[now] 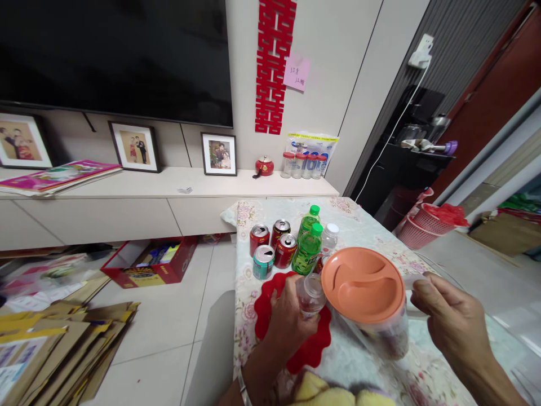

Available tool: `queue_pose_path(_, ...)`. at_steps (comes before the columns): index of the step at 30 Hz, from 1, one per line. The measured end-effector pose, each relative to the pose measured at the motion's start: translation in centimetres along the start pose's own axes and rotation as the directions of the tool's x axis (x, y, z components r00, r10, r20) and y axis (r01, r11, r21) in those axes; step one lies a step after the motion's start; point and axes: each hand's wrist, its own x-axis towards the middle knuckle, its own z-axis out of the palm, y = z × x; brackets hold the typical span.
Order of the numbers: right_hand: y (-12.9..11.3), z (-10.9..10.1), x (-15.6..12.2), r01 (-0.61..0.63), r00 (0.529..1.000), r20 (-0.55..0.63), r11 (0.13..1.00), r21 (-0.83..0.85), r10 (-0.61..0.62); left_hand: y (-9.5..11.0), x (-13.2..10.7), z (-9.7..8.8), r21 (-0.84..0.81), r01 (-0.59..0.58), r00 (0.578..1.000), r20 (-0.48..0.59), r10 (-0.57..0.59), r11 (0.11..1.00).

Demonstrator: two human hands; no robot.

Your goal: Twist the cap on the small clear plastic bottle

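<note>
My left hand (289,313) is closed around a small clear bottle (311,292) with an open top, above a red scalloped mat (264,307). My right hand (450,310) grips the white handle of a clear pitcher (391,341) with an orange lid (366,285). The pitcher tilts toward the bottle, its lid close beside the bottle's mouth. I cannot tell whether anything flows between them. What is inside the pitcher is blurred. Behind my left hand stand two green bottles (307,251), a clear bottle with a white cap (330,237) and several opened drink cans (285,251).
A flowered tablecloth (346,211) covers the table. Yellow cloth (329,395) lies at its near edge. Lidded jars (298,166) and picture frames (218,153) stand on the white cabinet (198,186). Flattened cardboard (63,349), a red box (160,276) and pink baskets (416,228) occupy the floor.
</note>
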Motion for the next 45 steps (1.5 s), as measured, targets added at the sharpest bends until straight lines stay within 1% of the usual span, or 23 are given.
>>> queue_pose_path(6,-0.1,0.1,0.1,0.009,1.0,0.007,0.999,-0.032,-0.009,0.3,0.0,-0.3,0.036,0.013,0.999,0.043,-0.014,0.999)
queue_pose_path(15,-0.8,0.3,0.1,0.03,1.0,-0.005,0.997,-0.069,-0.03,0.0,0.1,0.0,0.017,-0.002,1.0,0.019,0.001,1.0)
queue_pose_path(23,-1.3,0.5,-0.1,0.049,0.999,-0.018,0.996,-0.08,-0.05,0.3,0.0,0.0,0.044,0.009,1.0,-0.009,-0.008,0.999)
queue_pose_path(29,-1.5,0.6,-0.1,0.039,0.999,-0.021,0.996,-0.075,-0.041,0.4,0.1,-0.2,0.033,0.009,1.0,0.005,-0.009,0.999)
queue_pose_path(34,-1.1,0.4,0.1,0.03,0.999,-0.023,0.997,-0.071,-0.032,0.6,0.2,-0.7,-0.004,0.024,0.998,0.053,-0.024,1.0)
queue_pose_path(37,-1.1,0.4,0.2,0.028,0.999,-0.019,0.997,-0.07,-0.03,0.7,0.2,-0.7,-0.001,0.034,0.999,0.034,-0.034,0.999)
queue_pose_path(41,-1.8,1.1,-0.5,0.038,0.998,-0.041,0.997,-0.062,-0.04,0.7,0.0,-0.4,0.005,0.029,0.999,0.019,-0.029,1.0)
queue_pose_path(45,-2.7,2.0,-1.5,0.042,0.996,-0.08,0.997,-0.061,-0.046,0.4,0.1,-0.6,-0.013,0.024,0.999,0.047,-0.023,1.0)
